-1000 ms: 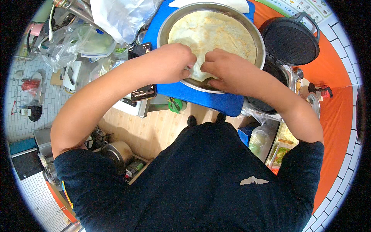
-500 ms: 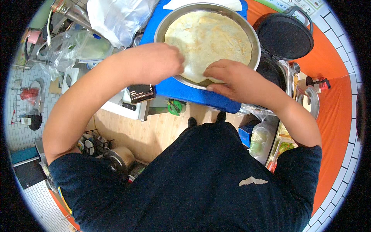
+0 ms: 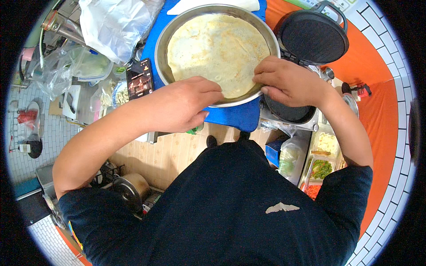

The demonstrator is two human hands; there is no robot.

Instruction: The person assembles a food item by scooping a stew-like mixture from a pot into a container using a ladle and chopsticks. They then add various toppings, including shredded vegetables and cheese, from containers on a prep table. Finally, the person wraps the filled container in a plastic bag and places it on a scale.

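A round pale flatbread [image 3: 213,48] with light brown patches lies in a wide, shallow steel pan [image 3: 163,60], which stands on a blue cloth [image 3: 230,117]. My left hand [image 3: 188,101] reaches over the pan's near rim. Its bent fingertips meet the flatbread's near edge, while the thumb stands apart outside the rim. At the right rim, my right hand [image 3: 286,80] pinches the flatbread's edge between fingers and thumb. The fingers partly cover that edge, so the exact contact is hidden.
Right of the pan is a black hinged griddle [image 3: 313,40] with its lid raised. A phone [image 3: 140,80] and clear plastic bags [image 3: 120,26] lie left. Trays of chopped vegetables [image 3: 320,168] stand lower right; a lidded pot [image 3: 133,186] sits lower left.
My hands have moved farther apart, the left nearer to me and the right along the pan's right rim. The left thumb has parted from its fingers. The whole view has shifted.
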